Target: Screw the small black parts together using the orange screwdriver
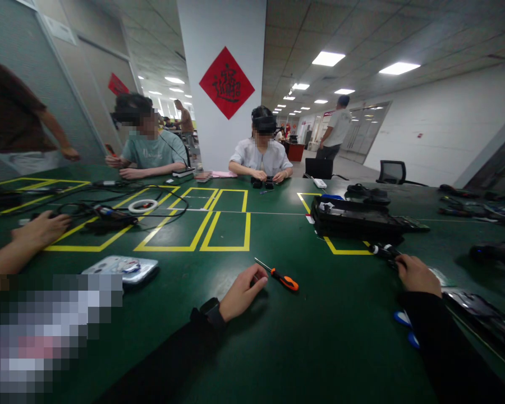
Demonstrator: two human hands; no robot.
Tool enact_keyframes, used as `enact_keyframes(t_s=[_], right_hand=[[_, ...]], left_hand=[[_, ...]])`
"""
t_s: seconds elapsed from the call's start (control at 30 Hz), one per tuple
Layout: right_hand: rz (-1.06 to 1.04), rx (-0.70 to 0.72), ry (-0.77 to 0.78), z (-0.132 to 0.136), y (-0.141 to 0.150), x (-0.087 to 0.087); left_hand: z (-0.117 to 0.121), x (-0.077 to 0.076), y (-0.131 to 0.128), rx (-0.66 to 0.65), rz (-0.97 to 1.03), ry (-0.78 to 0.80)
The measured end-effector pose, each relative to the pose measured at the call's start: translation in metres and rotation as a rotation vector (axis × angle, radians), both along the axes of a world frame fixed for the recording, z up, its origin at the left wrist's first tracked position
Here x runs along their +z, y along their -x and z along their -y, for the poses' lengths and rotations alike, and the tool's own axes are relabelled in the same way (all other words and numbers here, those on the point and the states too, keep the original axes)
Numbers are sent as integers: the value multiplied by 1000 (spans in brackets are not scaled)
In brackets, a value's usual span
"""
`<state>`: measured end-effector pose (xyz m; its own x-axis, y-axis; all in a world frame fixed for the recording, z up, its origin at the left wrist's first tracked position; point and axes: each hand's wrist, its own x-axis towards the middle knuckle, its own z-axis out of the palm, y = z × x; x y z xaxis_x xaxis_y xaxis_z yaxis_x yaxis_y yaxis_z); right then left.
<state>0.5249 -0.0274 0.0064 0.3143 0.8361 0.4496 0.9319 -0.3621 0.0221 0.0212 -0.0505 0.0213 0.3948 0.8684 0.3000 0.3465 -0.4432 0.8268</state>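
Note:
My left hand (243,290) rests on the green table with its fingers loosely curled and the thumb apart, holding nothing. Just beyond its fingertips lies a screwdriver (284,279) with an orange and black handle, its shaft pointing away to the left. On the right, the fingers of my right hand (418,276) are closed on a dark object with white bands (382,251); its exact kind does not show. Blue-handled tools (402,318) lie partly under my right sleeve. Beyond my right hand sits a long black casing (353,217).
Yellow tape outlines (225,248) mark the green table (219,348). A phone (120,268), tangled black cables (109,216) and a white ring-shaped roll (143,206) are at left. A co-worker's arm (42,230) reaches in there. Two people sit opposite. A flat black device (483,314) lies far right.

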Motion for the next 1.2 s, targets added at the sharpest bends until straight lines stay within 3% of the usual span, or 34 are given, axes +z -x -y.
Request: enact_keyframes(t_s=[0.5,1.2], right_hand=[[-19,8,133,-9,-22,-13],[-50,43,89,-10,-26,-18]], left_hand=[[0,0,0,1,-6,-9],[-1,-2,0,0,-39,-35]])
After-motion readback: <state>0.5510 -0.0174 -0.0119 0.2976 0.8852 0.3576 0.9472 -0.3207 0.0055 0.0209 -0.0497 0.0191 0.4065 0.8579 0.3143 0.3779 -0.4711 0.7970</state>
